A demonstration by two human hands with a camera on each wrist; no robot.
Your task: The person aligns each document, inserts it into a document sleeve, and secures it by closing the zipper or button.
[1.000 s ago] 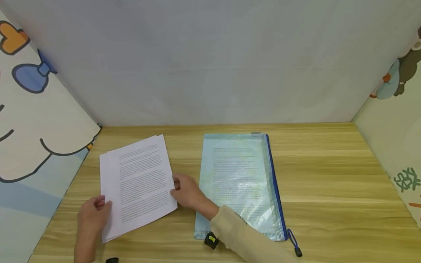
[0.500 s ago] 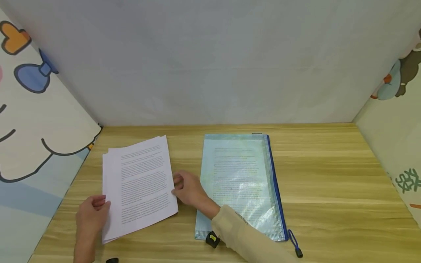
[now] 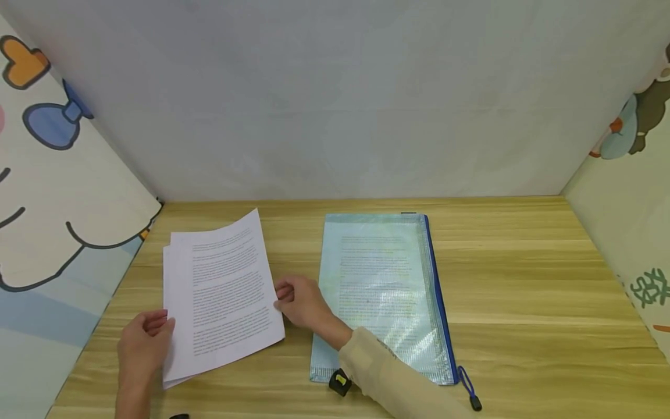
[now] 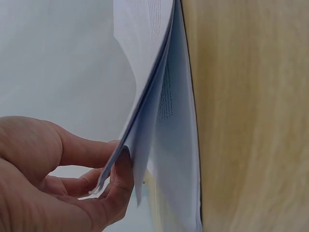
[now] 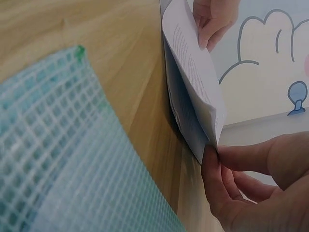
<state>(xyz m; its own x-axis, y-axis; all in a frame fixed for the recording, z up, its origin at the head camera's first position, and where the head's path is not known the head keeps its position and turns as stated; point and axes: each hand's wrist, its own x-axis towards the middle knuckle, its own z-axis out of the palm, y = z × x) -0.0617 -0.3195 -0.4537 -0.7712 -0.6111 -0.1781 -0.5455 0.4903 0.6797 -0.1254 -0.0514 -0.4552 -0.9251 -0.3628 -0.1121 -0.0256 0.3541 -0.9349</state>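
A stack of printed paper sheets (image 3: 225, 291) is at the left of the table, its upper sheets lifted off the ones below. My left hand (image 3: 145, 343) pinches the left edge of those upper sheets; in the left wrist view the thumb and fingers (image 4: 123, 179) grip several sheets together, with one sheet hanging loose beside them. At the right edge my right hand (image 3: 302, 301) pinches the raised sheets between thumb and fingertips. The right wrist view shows a gap between the lifted sheets (image 5: 198, 82) and the lower ones (image 5: 181, 116).
A light-blue mesh zipper pouch (image 3: 377, 279) with a printed page inside lies right of the papers, partly under the right forearm. Its blue pull cord (image 3: 466, 381) hangs at the lower right. Walls (image 3: 361, 105) enclose the wooden table (image 3: 518, 291) at the back and sides.
The upper sheets have bent and shifted slightly against the sheets below, their far right corner rising a little. Both hands keep their hold, the left moving slightly left.
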